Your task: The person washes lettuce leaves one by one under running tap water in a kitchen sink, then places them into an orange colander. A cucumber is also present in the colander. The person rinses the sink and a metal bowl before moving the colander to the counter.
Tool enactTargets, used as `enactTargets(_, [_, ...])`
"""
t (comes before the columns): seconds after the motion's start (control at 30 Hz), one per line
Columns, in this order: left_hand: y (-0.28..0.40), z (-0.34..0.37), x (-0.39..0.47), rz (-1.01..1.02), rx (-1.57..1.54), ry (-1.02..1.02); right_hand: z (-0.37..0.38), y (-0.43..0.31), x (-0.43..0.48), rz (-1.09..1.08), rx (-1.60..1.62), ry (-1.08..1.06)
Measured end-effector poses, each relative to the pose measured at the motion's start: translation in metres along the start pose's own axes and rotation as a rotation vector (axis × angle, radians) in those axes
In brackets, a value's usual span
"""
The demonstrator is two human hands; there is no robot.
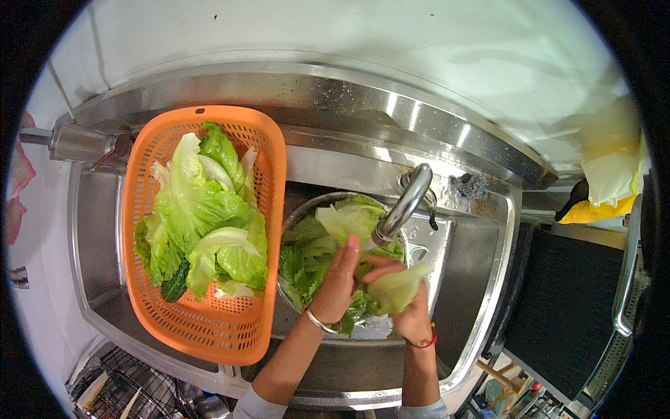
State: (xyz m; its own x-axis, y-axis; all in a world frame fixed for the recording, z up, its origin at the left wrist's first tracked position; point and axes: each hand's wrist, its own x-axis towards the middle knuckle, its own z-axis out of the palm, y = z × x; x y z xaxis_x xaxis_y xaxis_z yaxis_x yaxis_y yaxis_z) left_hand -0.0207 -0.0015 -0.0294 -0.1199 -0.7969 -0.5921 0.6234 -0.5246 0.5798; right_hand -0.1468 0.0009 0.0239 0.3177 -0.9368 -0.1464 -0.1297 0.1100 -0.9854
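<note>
My right hand (411,320) holds a pale green lettuce leaf (396,294), blurred by motion, just below the spout of a chrome faucet (411,201). Beside it, my left hand (339,285) is raised with its fingers extended over a round metal bowl (299,212); whether it grips any leaf cannot be made out. Several wet lettuce leaves (309,251) fill the bowl, which stands in the stainless steel sink. To the left, an orange plastic colander basket (277,157) lies across the sink and holds a heap of lettuce leaves (201,209).
The steel sink rim (500,293) curves around the work area. Behind the faucet lies a steel wool scrubber (468,186). At right are a black ridged panel (568,309) and a yellow item (602,209). A black wire rack (131,382) sits at lower left.
</note>
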Motion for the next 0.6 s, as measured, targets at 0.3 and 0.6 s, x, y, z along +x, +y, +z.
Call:
enactTargets(0.3, [0.016,-0.007,-0.006,0.067,-0.472,0.04,-0.024,-0.01,-0.017,0.197,0.129,0.339])
enactTargets(0.6, [0.014,-0.009,-0.017,0.078,0.251,0.044,-0.002,0.0,0.01,0.154,-0.155,0.242])
